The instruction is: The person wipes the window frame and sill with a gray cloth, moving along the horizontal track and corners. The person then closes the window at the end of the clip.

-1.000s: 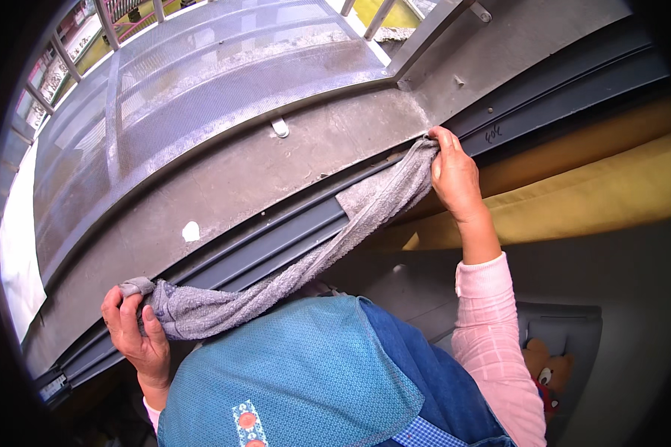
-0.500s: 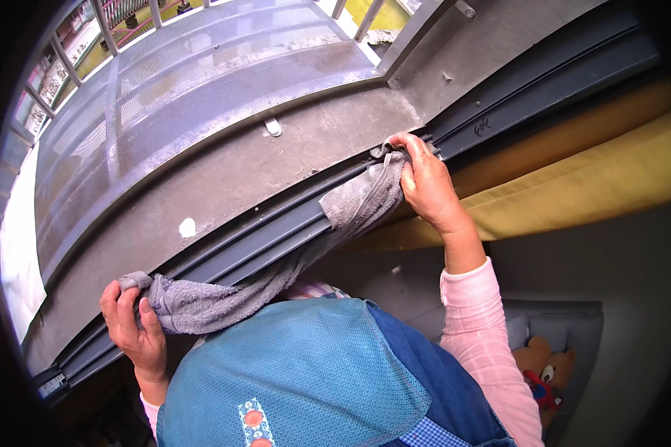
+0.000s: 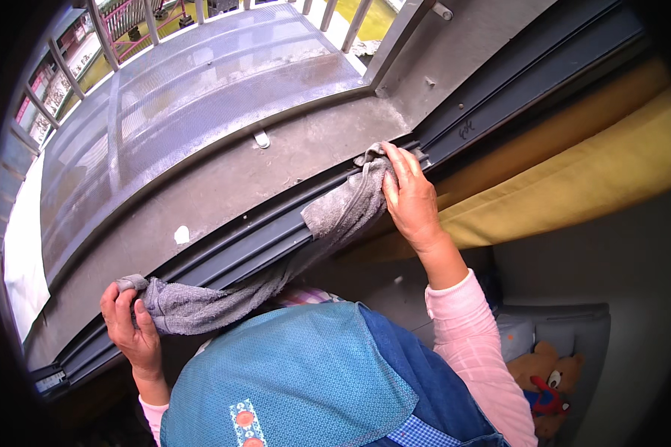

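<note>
A long grey towel [image 3: 201, 307] stretches between my two hands and sags in the middle toward my blue apron. At the left, my left hand [image 3: 133, 328] is closed round one bunched end, over the dark grey window track [image 3: 235, 259]. My right hand [image 3: 410, 195] grips the other end and presses it onto the track near the upper right corner of the frame. Part of the cloth lies across the ridges of the track there. The fingertips of the right hand are partly hidden in the folds.
Beyond the track runs a worn metal sill [image 3: 224, 186], then a perforated sheet [image 3: 224, 82] inside metal bars [image 3: 101, 37]. A yellow curtain [image 3: 559, 167] hangs at the right. Lower right, a teddy bear [image 3: 533, 366] sits on a grey seat [image 3: 593, 335].
My right hand has shifted slightly left along the track with its end of the towel. My left hand stays almost in place. The whole view has moved a little.
</note>
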Demonstrator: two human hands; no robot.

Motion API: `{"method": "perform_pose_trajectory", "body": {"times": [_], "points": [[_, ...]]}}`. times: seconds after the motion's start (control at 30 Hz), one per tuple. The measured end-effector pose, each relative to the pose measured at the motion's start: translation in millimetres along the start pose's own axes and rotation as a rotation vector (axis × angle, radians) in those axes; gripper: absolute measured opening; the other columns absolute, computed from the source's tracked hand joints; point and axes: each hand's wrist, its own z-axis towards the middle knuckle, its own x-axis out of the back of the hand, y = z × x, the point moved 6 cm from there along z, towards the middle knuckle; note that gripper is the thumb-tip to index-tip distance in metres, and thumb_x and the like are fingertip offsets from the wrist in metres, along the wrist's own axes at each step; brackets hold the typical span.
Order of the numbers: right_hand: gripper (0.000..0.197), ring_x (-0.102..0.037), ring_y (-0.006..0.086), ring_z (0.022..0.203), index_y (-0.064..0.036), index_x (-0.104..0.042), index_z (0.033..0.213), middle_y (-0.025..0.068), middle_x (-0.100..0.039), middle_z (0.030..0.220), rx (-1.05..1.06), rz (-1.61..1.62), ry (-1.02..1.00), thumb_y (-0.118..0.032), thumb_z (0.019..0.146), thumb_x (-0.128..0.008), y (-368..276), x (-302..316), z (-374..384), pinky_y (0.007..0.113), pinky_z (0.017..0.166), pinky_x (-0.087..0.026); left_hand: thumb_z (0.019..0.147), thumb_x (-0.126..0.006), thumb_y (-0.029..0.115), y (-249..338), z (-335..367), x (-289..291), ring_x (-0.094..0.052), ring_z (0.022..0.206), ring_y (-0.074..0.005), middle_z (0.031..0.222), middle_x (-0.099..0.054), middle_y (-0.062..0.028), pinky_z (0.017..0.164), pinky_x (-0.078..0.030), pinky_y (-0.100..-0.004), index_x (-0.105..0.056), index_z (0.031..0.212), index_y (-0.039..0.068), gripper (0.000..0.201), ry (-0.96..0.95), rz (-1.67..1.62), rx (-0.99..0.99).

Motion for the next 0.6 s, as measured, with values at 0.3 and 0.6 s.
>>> {"method": "perform_pose_trajectory", "body": {"times": [0.3, 0.6], "points": [[0.029, -0.061, 0.0230, 0.066, -0.0135, -0.066, 0.108, 0.0076, -0.053, 0.097, 0.058, -0.234, 0.145, -0.001, 0.082, -0.064, -5.3, 42.1, 16.2, 0.035, 0.060, -0.051, 0.089, -0.054, 0.009, -0.9, -1.0, 0.6, -0.055, 0.103, -0.0348, 0.112, -0.056, -0.0202, 0.094, -0.042, -0.0397, -0.060, 0.098, -0.003, 0.016, -0.001, 0.000, 0.007], [0.022, -0.064, 0.0351, 0.066, -0.0105, -0.058, 0.110, 0.0140, -0.055, 0.112, 0.062, -0.462, -0.113, -0.011, 0.088, -0.055, 28.3, 3.2, 21.5, 0.043, 0.057, -0.053, 0.089, -0.055, 0.014, -1.7, -1.1, 0.9, -0.055, 0.102, -0.0352, 0.110, -0.057, -0.0199, 0.092, -0.043, -0.0400, -0.060, 0.096, -0.002, 0.018, 0.005, 0.000, 0.013]]}}
